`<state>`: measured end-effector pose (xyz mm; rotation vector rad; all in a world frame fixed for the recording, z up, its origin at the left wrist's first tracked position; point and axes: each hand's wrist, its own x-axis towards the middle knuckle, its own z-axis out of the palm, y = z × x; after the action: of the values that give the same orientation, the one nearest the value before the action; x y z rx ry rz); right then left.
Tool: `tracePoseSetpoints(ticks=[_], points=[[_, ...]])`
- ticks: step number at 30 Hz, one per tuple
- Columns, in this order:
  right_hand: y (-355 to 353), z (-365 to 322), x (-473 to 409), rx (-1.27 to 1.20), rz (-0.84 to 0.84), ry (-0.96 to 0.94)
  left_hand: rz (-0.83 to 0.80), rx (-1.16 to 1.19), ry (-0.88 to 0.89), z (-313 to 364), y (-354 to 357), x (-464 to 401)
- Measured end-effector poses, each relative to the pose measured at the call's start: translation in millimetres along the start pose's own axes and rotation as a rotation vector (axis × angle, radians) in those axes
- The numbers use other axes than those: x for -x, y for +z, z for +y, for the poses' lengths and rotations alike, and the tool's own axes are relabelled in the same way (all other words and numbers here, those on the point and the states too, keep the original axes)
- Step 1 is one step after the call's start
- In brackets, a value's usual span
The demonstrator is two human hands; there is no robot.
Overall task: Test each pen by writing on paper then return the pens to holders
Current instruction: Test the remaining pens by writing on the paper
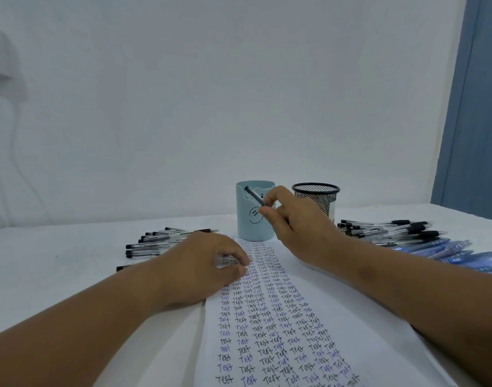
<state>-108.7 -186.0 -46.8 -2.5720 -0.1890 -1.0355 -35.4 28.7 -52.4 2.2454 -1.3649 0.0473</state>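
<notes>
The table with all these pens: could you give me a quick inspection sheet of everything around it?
Surface: white table, partly covered by the paper.
Job's things: paper sheet filled with rows of "Test" in black and blue; light blue pen holder with a face drawn on it; black mesh pen holder; black pens at left; black pens at right; blue pens nearer the right edge.
Clutter: nothing seen.
Grip: right hand pinches a black pen at the light blue holder's rim; left hand rests on the paper, fingers curled.
Cables: nothing seen.
Surroundings: white wall; blue door at right.
</notes>
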Motion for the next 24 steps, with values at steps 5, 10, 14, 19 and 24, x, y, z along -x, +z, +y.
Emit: tracePoseSetpoints(ticks=[5, 10, 14, 19, 24], points=[[-1.1, 0.8, 2.3, 0.022, -0.053, 0.038, 0.002, -0.008, -0.013, 5.1, -0.8, 1.2], [-16.3, -6.2, -4.3, 0.057, -0.132, 0.053, 0.018, -0.051, -0.039, 14.0, 1.2, 1.8], [-53.8, -4.5, -11.0, 0.147, -0.311, 0.114, 0.053, -0.147, -0.056, 24.2, 4.8, 2.8], [-110.4, 20.4, -9.4, 0.205, -0.544, 0.291, 0.081, -0.255, -0.057, 32.1, 9.4, 5.3], [-136.2, 51.9, -1.7, 0.366, -0.557, 0.426, 0.091, -0.324, -0.05, 35.3, 10.0, 6.1]])
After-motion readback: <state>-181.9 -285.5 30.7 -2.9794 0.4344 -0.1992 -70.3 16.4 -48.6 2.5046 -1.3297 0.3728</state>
